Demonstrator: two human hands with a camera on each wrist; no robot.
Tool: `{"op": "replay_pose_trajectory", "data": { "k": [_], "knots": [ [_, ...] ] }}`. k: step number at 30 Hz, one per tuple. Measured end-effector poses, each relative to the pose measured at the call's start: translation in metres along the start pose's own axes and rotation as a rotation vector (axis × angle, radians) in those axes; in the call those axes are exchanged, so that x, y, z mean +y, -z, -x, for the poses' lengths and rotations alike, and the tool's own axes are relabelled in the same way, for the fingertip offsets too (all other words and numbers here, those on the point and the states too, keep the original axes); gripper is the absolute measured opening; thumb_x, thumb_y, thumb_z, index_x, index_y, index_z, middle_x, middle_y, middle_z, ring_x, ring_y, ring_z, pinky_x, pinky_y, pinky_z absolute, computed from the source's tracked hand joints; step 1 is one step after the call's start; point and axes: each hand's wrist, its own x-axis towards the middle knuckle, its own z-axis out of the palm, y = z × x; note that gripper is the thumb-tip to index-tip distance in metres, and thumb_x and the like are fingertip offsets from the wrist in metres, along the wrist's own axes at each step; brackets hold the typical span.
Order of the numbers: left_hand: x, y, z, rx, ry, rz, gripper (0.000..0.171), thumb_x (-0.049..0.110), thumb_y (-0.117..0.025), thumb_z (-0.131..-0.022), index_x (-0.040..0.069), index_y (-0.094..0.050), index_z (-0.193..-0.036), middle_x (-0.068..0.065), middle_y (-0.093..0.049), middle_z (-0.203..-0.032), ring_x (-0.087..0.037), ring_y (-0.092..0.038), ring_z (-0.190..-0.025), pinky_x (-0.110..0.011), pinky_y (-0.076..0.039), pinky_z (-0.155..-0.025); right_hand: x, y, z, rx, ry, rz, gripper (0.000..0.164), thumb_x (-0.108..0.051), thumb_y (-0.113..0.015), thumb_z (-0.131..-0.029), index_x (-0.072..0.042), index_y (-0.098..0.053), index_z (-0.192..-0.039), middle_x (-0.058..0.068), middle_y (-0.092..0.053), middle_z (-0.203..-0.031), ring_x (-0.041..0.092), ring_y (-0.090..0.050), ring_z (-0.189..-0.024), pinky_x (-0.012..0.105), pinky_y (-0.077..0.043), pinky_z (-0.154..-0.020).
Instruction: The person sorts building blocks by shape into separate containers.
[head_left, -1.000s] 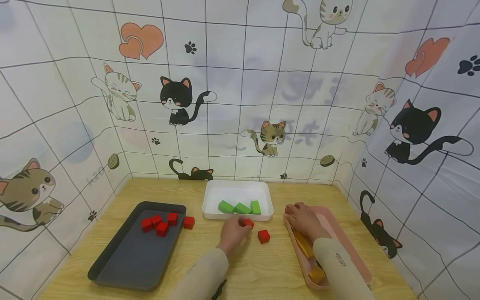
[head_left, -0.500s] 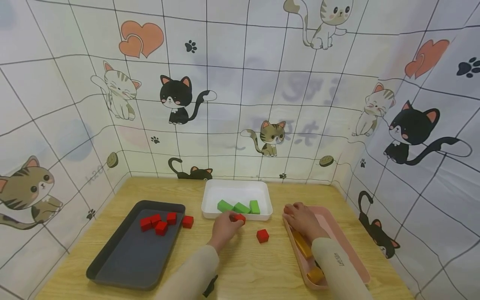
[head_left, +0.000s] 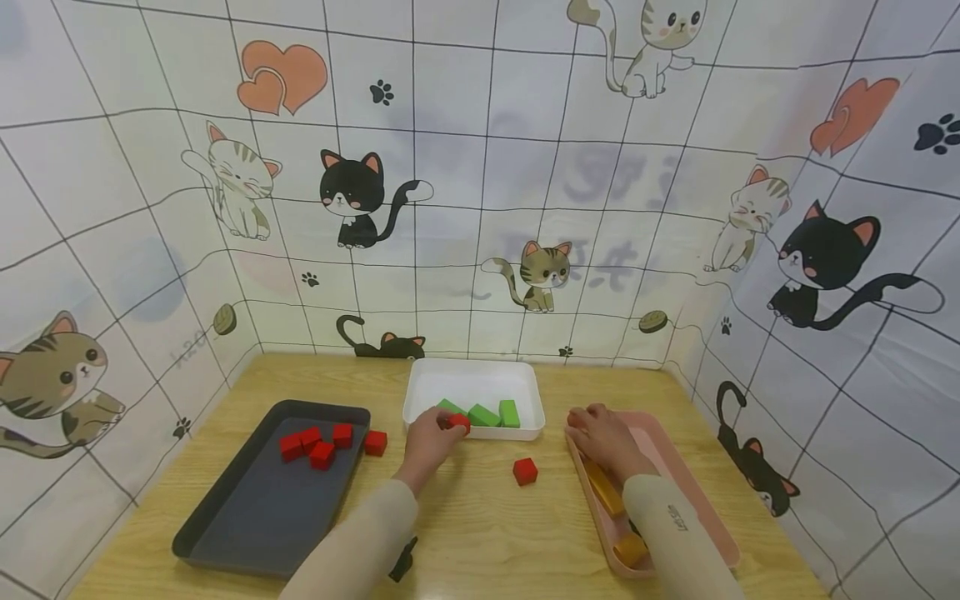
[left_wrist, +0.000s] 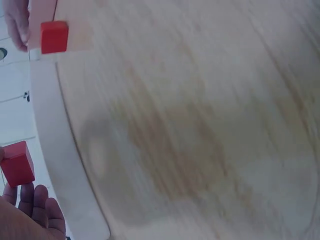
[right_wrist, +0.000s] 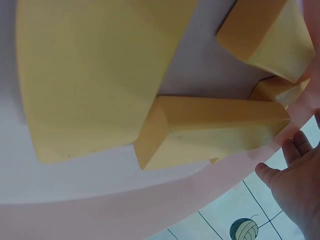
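Observation:
My left hand (head_left: 430,443) pinches a red cube (head_left: 459,425) at the near left edge of the white tray (head_left: 480,373). Green blocks (head_left: 483,416) lie inside that tray. In the left wrist view the fingers bend below the held cube (left_wrist: 18,164). My right hand (head_left: 609,443) lies over the left rim of the pink tray (head_left: 652,429), with yellow blocks (head_left: 605,493) below it. The right wrist view shows that hand (right_wrist: 295,177) with relaxed fingers beside the rim; its fingertips are partly cut off, and I see nothing held.
A dark grey tray (head_left: 255,508) on the left holds several red cubes (head_left: 322,455). One red cube (head_left: 376,442) lies by its right rim, and another red cube (head_left: 526,472) is on the wooden table (head_left: 487,533). A cat-print cloth (head_left: 450,208) encloses the table's back and sides.
My left hand has carried the red cube leftward and slightly away from me, from the front of the white tray to its near left edge. The right hand stays in place.

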Motion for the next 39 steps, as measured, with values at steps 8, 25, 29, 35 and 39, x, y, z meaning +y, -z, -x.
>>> {"op": "replay_pose_trajectory", "data": {
  "k": [8,25,29,35,39],
  "knots": [
    [0.000,0.025,-0.004,0.044,0.013,0.016,0.033,0.019,-0.071,-0.087,0.002,-0.065,-0.115,-0.008,-0.065,-0.099,-0.024,-0.058,-0.090,-0.036,-0.050,-0.077,0.003,-0.003,0.000,0.014,0.008,0.006,0.053,-0.042,-0.054,-0.100,-0.014,-0.049,-0.146,0.025,-0.042,-0.142,0.047,-0.046,-0.124,0.063,-0.037,-0.104],
    [-0.007,0.082,0.000,0.084,0.055,0.039,0.038,0.019,-0.067,-0.092,0.000,-0.061,-0.125,-0.015,-0.063,-0.110,-0.029,-0.056,-0.098,-0.039,-0.049,-0.083,0.003,-0.005,0.000,0.009,-0.006,0.009,0.055,-0.043,-0.054,-0.101,-0.015,-0.048,-0.147,0.024,-0.041,-0.143,0.046,-0.045,-0.125,0.063,-0.035,-0.105],
    [-0.007,0.100,-0.001,0.097,0.082,0.055,0.042,0.022,-0.065,-0.093,0.001,-0.058,-0.129,-0.018,-0.060,-0.118,-0.032,-0.056,-0.104,-0.044,-0.048,-0.090,0.003,-0.004,0.000,0.009,-0.004,0.014,0.055,-0.044,-0.054,-0.100,-0.015,-0.048,-0.147,0.025,-0.041,-0.143,0.046,-0.046,-0.124,0.063,-0.036,-0.105],
    [-0.012,0.132,-0.002,0.103,0.096,0.025,0.046,0.026,-0.063,-0.095,0.002,-0.056,-0.133,-0.019,-0.059,-0.123,-0.033,-0.056,-0.107,-0.045,-0.047,-0.091,0.002,-0.003,0.000,0.012,0.003,0.008,0.054,-0.042,-0.054,-0.101,-0.015,-0.048,-0.147,0.024,-0.041,-0.143,0.046,-0.046,-0.125,0.063,-0.036,-0.105],
    [-0.019,0.155,0.002,0.105,0.111,0.014,0.049,0.030,-0.062,-0.096,0.003,-0.052,-0.137,-0.019,-0.056,-0.128,-0.033,-0.054,-0.109,-0.046,-0.047,-0.092,0.002,-0.002,0.001,0.017,0.012,0.005,0.053,-0.040,-0.054,-0.101,-0.014,-0.048,-0.146,0.025,-0.041,-0.143,0.047,-0.045,-0.125,0.063,-0.036,-0.105]
  ]
}}
